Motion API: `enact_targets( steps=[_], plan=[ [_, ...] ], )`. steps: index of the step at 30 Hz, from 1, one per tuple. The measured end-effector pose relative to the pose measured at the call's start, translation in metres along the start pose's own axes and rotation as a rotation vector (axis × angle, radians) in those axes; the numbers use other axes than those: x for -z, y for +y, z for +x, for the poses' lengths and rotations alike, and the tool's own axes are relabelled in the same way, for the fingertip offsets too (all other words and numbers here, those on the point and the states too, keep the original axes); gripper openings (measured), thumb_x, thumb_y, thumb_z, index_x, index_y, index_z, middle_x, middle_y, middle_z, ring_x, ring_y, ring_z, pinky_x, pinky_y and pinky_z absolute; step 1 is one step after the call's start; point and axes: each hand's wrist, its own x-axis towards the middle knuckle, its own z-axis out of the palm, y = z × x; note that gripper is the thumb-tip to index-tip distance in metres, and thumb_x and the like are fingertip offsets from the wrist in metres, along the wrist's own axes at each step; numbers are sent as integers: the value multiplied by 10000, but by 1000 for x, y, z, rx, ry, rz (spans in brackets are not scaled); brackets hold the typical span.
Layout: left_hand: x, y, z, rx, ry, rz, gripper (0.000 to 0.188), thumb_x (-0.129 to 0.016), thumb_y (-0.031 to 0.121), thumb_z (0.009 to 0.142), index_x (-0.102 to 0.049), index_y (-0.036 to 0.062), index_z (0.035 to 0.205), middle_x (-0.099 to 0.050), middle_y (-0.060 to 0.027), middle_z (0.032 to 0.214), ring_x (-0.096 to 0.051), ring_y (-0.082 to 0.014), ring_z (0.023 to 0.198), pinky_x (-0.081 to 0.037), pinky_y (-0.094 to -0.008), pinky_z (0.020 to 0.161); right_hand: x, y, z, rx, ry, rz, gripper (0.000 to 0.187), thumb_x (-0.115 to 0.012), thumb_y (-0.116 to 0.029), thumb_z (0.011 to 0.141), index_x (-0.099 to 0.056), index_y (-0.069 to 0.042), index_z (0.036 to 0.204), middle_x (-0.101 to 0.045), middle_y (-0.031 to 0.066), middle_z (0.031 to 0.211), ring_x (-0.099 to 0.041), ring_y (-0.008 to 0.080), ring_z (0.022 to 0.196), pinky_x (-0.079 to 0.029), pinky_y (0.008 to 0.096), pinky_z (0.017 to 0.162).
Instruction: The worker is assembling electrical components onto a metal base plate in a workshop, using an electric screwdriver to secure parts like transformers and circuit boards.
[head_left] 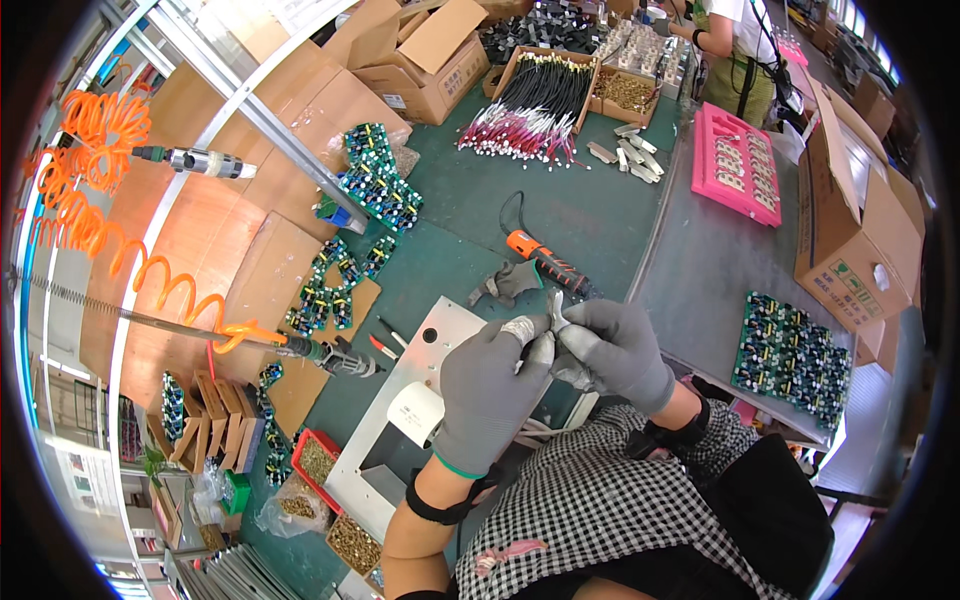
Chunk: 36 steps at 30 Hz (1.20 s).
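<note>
Slip risk: small metal part [556, 312] pinched between both gloved hands, left hand [490, 385] and right hand [618, 352], fingers closed; could drop at six o'clock onto metal plate [425, 350].

Left hand [487, 385] and right hand [618, 347] in grey gloves; black-white checked shirt [610, 500]; bright pink tray [738, 165]; orange coiled air hose [95, 190]; green circuit boards [792, 358]; dark green bench mat [560, 205]; orange-black screwdriver [545, 262]; brown cardboard boxes [425, 55]; silver metal plate [400, 420]
</note>
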Motion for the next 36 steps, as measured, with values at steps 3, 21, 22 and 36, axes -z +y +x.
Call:
enact_targets(
  steps=[3, 21, 22, 36],
  plan=[
    [-5, -2, 2, -65, 34, 184, 126, -675, 89, 734, -664, 50, 853, -628, -82, 715, -611, -206, 599, -468, -297, 537, -3, 6, 0, 30, -4, -77, 183, -528, -99, 857, -607, 57, 912, -586, 36, 632, -525, 66, 509, -429, 230, 471],
    [2, -3, 6, 23, -105, -33, 204, -687, 133, 771, -667, 36, 949, -662, -110, 853, -649, -202, 692, -500, -275, 632, 7, -2, -1, -215, -9, 354, 220, -509, -142, 877, -568, 55, 956, -582, 48, 716, -520, 73, 537, -413, 216, 454],
    [0, -4, 5, -17, -119, -6, 214, -688, 135, 767, -667, 39, 958, -662, -117, 859, -649, -215, 694, -500, -277, 632, 7, -3, -1, -220, -11, 342, 219, -514, -134, 873, -570, 60, 959, -587, 50, 725, -523, 71, 542, -418, 215, 463],
    [-7, -15, 16, -317, -161, 344, 113, -657, 141, 725, -606, 61, 786, -567, -74, 696, -578, -235, 580, -444, -304, 508, 7, 16, -1, 213, -15, -488, 154, -534, -83, 825, -611, 19, 911, -590, 108, 643, -579, 144, 535, -454, 275, 519]
  ],
)
